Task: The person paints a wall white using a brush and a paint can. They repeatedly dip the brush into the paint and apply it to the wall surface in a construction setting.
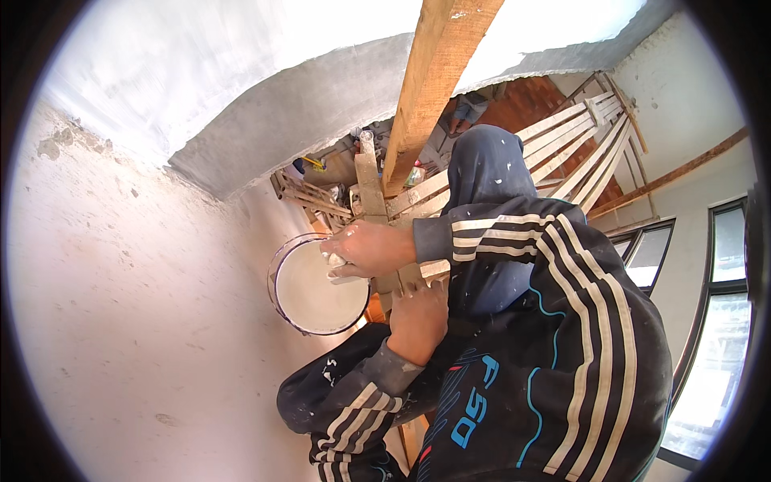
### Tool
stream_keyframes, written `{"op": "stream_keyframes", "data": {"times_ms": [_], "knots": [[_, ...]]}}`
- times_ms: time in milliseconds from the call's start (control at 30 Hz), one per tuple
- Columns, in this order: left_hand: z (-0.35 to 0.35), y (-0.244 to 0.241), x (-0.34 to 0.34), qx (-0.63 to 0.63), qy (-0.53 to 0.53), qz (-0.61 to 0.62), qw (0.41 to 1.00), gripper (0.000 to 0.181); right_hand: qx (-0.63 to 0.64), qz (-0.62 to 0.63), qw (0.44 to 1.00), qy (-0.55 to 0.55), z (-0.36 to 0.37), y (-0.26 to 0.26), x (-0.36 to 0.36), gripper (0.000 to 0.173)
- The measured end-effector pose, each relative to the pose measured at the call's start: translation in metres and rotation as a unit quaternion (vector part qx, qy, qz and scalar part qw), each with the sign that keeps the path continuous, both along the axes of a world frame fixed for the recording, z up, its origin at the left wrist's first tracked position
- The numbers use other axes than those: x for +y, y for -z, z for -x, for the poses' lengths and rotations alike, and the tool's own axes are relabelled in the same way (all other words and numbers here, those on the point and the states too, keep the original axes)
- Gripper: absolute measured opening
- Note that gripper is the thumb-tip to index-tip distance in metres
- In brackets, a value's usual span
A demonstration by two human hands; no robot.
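Note:
My right hand (pixel 368 250) is closed around a whitish, compound-smeared hand tool (pixel 343 272), seemingly a scraper, at the near rim of a round bucket (pixel 322 295). Smooth off-white compound fills the bucket, and the tool's lower part is over or in it; the exact contact is hidden. Below and to the right, my left hand (pixel 418 313) lies back up, with bent fingertips at the edge of the dusty wooden planks (pixel 385 280). Whether it grips them is hidden. Both dark striped sleeves and the trouser knees carry white specks.
A thick timber post (pixel 437 78) rises beside the planks. A rough-edged plastered surface (pixel 301 96) spans the top, and a pale wall (pixel 132 301) stands at left. Slatted wooden scaffolding (pixel 572 141) is behind my knee. Below, a person's legs (pixel 467 114) show partly. Windows (pixel 717 361) stand at right.

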State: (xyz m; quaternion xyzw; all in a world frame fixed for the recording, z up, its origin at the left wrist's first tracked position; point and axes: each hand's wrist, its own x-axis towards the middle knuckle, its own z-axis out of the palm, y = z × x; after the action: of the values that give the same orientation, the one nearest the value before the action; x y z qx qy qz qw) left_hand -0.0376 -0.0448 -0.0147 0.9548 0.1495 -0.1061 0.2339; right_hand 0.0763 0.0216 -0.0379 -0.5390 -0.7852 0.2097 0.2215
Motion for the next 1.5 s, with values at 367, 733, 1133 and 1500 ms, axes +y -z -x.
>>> {"op": "stream_keyframes", "data": {"times_ms": [367,733,1133,1500], "knots": [[0.006,0.010,-0.005,-0.069,-0.022,-0.008,0.997,0.027,0.030,-0.009,0.999,-0.023,-0.001,-0.006,-0.002,0.040],[0.003,0.019,-0.003,-0.092,-0.005,0.029,0.995,0.024,0.008,0.052,0.999,0.011,-0.001,-0.029,-0.006,0.041],[0.001,0.050,-0.003,-0.200,0.008,0.007,0.980,0.012,0.039,0.093,0.995,-0.010,-0.004,-0.002,-0.001,0.044],[0.006,0.030,-0.003,-0.235,0.014,-0.068,0.969,0.011,0.051,0.079,0.995,0.025,-0.002,-0.010,0.001,0.047]]}}
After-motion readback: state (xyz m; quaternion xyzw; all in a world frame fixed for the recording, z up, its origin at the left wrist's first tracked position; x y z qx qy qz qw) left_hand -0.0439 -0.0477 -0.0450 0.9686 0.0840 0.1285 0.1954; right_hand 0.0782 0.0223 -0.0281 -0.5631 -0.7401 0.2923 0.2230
